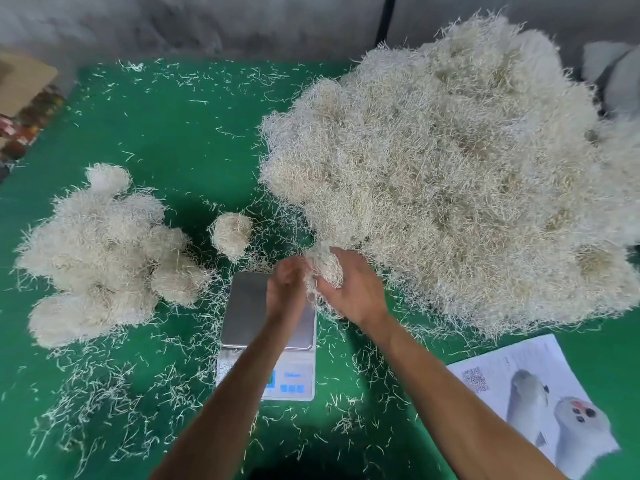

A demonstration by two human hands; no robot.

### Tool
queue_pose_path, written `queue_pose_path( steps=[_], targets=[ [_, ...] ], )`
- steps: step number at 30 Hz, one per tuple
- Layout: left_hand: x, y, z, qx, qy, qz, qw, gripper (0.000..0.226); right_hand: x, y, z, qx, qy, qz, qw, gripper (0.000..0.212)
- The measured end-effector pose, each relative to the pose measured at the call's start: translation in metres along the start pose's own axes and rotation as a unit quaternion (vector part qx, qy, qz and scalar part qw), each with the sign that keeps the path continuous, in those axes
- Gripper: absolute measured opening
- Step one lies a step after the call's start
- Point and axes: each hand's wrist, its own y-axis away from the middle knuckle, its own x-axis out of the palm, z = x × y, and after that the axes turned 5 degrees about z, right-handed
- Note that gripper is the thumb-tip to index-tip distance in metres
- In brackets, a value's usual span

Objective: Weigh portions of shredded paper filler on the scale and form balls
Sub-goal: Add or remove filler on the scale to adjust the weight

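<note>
A small digital scale (242, 306) with a bare steel pan sits at the centre of the green table. Just above its far right corner I hold a clump of cream shredded paper (323, 268) between both hands. My right hand (353, 289) cups and grips the clump from the right. My left hand (287, 289) has its fingers curled against the clump's left side. A huge pile of loose shredded paper (450, 174) fills the right half of the table. Several formed balls (104, 254) lie heaped at the left, and one separate ball (232, 233) rests behind the scale.
Stray paper strands litter the green table (166, 126), thickest in front of the scale. A printed sheet (533, 400) with pictures lies at the front right. A cardboard box (20, 81) stands off the table's far left corner. A grey wall runs along the back.
</note>
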Motion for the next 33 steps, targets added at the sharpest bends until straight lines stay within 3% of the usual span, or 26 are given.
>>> queue_pose_path(
  steps=[3, 6, 8, 10, 16, 24, 33],
  targets=[
    [-0.026, 0.005, -0.013, 0.052, 0.015, -0.010, 0.998, 0.018, -0.013, -0.004, 0.044, -0.014, -0.029, -0.023, 0.999, 0.073],
    [-0.062, 0.014, -0.021, 0.108, -0.053, -0.008, 0.993, 0.027, -0.012, -0.002, 0.085, -0.010, -0.068, -0.039, 0.997, 0.080],
    [-0.086, 0.020, -0.019, 0.133, -0.016, -0.037, 0.990, 0.012, -0.002, 0.000, 0.108, -0.011, -0.079, -0.029, 0.996, 0.088],
    [-0.106, 0.022, -0.010, 0.141, 0.023, -0.077, 0.987, 0.026, 0.008, 0.002, 0.117, -0.017, -0.062, -0.008, 0.998, 0.089],
    [-0.154, 0.018, 0.025, 0.055, 0.022, -0.065, 0.996, 0.046, 0.031, 0.010, 0.117, -0.078, 0.132, 0.109, 0.982, 0.095],
    [-0.171, 0.027, 0.054, 0.040, -0.005, -0.003, 0.999, 0.035, 0.027, 0.028, 0.115, 0.033, -0.025, 0.014, 0.999, 0.093],
    [-0.179, 0.033, 0.056, 0.051, 0.004, -0.008, 0.999, 0.034, 0.035, 0.034, 0.118, 0.042, -0.008, 0.000, 0.999, 0.091]
  ],
)
